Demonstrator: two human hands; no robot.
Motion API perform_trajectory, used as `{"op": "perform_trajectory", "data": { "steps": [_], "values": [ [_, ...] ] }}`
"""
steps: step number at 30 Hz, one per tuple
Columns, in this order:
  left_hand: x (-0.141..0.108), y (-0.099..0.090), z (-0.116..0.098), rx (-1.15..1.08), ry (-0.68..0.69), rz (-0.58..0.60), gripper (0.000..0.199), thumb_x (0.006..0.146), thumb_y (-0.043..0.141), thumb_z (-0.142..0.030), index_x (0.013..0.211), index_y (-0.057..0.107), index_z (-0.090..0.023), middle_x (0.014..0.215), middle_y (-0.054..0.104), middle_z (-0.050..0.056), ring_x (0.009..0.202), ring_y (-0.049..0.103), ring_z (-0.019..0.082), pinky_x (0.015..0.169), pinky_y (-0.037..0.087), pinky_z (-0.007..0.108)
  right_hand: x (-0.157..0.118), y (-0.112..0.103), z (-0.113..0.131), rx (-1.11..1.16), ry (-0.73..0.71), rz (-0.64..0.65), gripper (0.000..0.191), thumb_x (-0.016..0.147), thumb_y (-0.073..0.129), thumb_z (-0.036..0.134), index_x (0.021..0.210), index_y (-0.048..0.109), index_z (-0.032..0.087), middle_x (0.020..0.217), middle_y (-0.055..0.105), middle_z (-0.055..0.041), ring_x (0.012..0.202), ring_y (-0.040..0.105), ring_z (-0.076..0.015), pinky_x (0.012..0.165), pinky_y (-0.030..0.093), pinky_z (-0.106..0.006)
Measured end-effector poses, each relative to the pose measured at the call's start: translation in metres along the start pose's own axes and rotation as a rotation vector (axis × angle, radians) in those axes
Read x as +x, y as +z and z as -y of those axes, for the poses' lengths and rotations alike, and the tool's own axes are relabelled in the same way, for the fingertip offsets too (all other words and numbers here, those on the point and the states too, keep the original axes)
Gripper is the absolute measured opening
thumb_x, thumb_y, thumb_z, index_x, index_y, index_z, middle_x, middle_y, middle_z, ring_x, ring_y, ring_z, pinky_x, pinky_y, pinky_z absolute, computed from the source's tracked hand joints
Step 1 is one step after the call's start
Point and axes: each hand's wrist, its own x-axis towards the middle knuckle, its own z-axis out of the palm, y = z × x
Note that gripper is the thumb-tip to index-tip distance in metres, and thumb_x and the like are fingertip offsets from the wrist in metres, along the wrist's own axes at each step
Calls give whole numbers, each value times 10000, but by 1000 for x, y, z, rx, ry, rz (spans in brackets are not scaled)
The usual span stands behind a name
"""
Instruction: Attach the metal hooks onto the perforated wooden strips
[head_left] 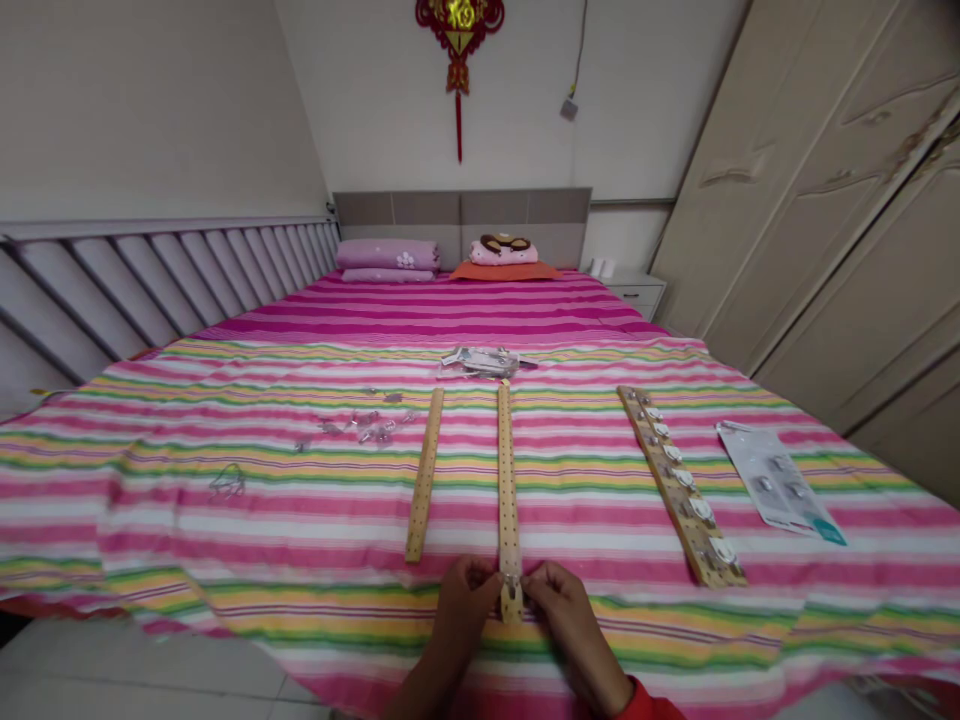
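Bed (285, 560): middle strip (507, 480) lengthwise, small fitting (511, 582) at its near end. Short strip (425, 475) just left. Loose bits (375, 428) further left, spread out; tangle (227, 481), maybe wire, nearer and left of them. Packets (484, 362) behind middle strip's far end. Board (664, 465) well to the right, slanted, row of discs (684, 479) on it. Flat pack (772, 475) right of board. Behind: pillow (388, 254) left, folded stack (504, 256) right, both before headboard (420, 210). Nightstand (637, 290) right of bed's far end.

Dim, soft indoor light, source out of frame. Faint shadows. Wide-angle stretch at edges; fine detail soft.
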Motion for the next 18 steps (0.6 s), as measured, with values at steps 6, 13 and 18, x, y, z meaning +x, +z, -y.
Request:
{"op": "perform_trajectory", "data": {
  "steps": [6,13,18],
  "values": [
    [0,1,14,-7,-33,1,204,564,680,-288,664,553,-162,572,617,-16,542,597,158,513,465,272,0,0,-10,105,29,55,294,525,769,415,510,593,179,457,513,32,470,442,-124,463,340,-251],
    [5,6,18,-120,-43,16,262,540,729,-318,656,546,-170,533,587,-23,515,570,146,492,436,258,-4,6,3,325,158,201,332,522,807,461,644,674,183,562,642,-22,554,602,-197,548,457,-301],
    [14,10,23,-181,43,11,222,577,721,-297,653,550,-178,542,596,-17,542,568,133,540,433,249,5,8,12,282,94,152,326,500,812,459,590,669,181,608,671,-44,610,635,-216,641,502,-326]
  ]
}}
